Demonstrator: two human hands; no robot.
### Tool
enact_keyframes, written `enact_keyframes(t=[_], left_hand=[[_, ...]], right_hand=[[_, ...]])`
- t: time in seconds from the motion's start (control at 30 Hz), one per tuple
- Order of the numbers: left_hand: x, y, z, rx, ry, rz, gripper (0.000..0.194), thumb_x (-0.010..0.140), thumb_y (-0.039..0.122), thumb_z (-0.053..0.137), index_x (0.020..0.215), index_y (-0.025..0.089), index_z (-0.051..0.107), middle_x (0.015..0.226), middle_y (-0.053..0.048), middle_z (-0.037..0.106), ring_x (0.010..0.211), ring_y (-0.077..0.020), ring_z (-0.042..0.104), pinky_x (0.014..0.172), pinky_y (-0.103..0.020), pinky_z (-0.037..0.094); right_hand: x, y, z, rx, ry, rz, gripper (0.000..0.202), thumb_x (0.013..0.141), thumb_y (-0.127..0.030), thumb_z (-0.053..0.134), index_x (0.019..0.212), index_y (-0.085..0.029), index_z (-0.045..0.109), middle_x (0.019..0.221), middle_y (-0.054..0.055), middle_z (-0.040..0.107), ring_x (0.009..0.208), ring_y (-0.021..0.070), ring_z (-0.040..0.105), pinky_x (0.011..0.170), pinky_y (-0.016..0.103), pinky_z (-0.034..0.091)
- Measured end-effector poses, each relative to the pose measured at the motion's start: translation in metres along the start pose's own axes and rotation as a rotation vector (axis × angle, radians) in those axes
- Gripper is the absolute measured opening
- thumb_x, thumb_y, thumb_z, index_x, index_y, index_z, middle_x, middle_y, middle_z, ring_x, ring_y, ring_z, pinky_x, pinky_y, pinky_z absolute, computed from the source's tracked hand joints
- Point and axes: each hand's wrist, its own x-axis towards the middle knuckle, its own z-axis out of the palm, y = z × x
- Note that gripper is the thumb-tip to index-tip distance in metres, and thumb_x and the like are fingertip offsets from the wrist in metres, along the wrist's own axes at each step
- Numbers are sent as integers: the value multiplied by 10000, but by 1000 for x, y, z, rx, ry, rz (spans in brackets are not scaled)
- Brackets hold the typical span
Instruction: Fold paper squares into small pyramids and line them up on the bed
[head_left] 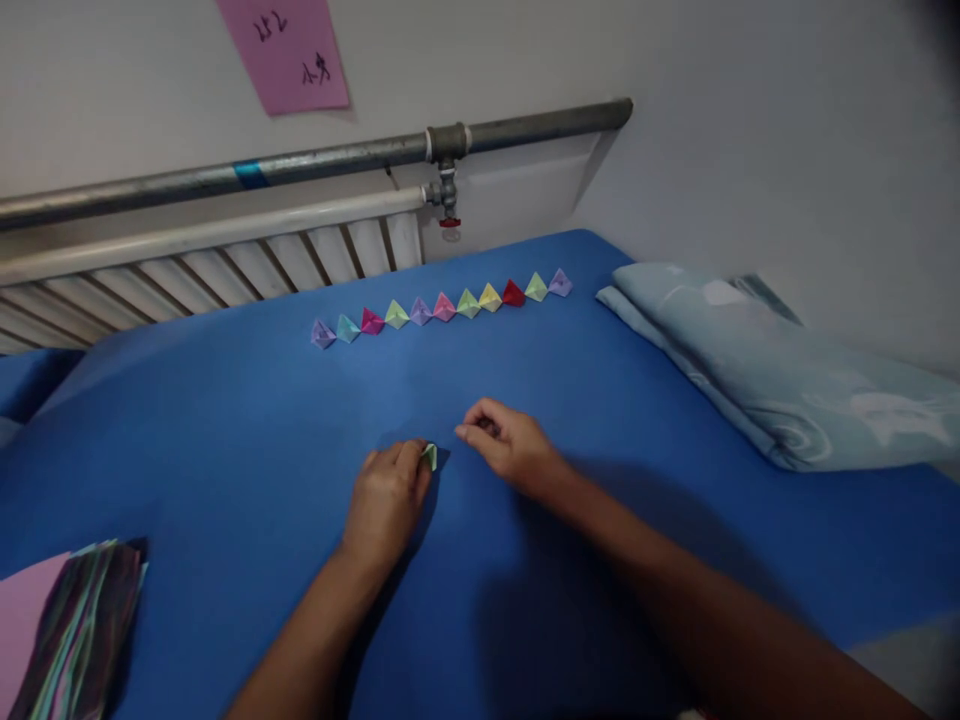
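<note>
My left hand (pixel 386 495) pinches a small light-green folded paper piece (pixel 430 457) just above the blue surface; the fingers hide most of it. Right of it, my right hand (pixel 510 440) hovers a short gap away, its fingers curled in and the thumb close to the index finger. Nothing shows in that hand. Farther back stands a slightly slanted row of several small diamond-shaped folded papers, boat-like in form. A purple one (pixel 322 334) marks its left end, a red one (pixel 513 293) sits towards the right, and another purple one (pixel 560 283) closes the right end.
A stack of coloured paper sheets (pixel 82 625) lies at the lower left of the blue surface (pixel 247 430). On the right rests a folded pale-teal blanket (pixel 750 360). Behind run a radiator (pixel 285 262) and a metal pipe (pixel 337 158) with a red-handled valve (pixel 449 222).
</note>
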Motion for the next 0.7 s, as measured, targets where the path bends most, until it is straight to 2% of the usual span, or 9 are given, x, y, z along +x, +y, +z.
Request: enact_keyframes(t=[0.1, 0.2, 0.33, 0.43, 0.7], left_hand=[[-3, 2, -2, -152, 74, -148, 157, 898, 224, 489, 984, 179, 613, 853, -58, 698, 749, -178, 643, 693, -307, 491], [-6, 9, -5, -315, 71, -238, 152, 880, 223, 502, 987, 200, 608, 863, -42, 699, 755, -166, 651, 689, -298, 508], [-7, 14, -5, -481, 86, -348, 156, 881, 251, 515, 994, 201, 611, 882, -48, 710, 762, -170, 666, 704, -315, 524], [-7, 16, -4, -575, 110, -424, 188, 882, 287, 531, 1040, 208, 595, 929, -52, 709, 803, -175, 674, 730, -323, 534], [-5, 20, -7, -853, 139, -527, 127, 866, 304, 540, 943, 208, 570, 802, -8, 668, 710, -132, 645, 673, -274, 527]], right_hand=[[-11, -11, 15, -4, -33, -39, 186, 811, -325, 590, 717, -215, 474, 574, -71, 463, 513, 84, 430, 506, 213, 348], [-17, -15, 28, -68, -63, -73, 146, 817, -299, 580, 761, -223, 468, 610, -61, 518, 553, 97, 488, 536, 216, 377], [-14, -11, 32, -163, -35, -108, 32, 848, -245, 521, 850, -226, 496, 665, -39, 579, 594, 111, 536, 567, 223, 402], [-12, -8, 31, -196, -20, -108, 63, 840, -204, 509, 898, -226, 503, 647, -40, 579, 571, 114, 539, 554, 222, 401], [-14, -10, 33, 26, 15, -116, 98, 861, -185, 457, 907, -241, 522, 661, -36, 617, 600, 120, 598, 593, 233, 461]])
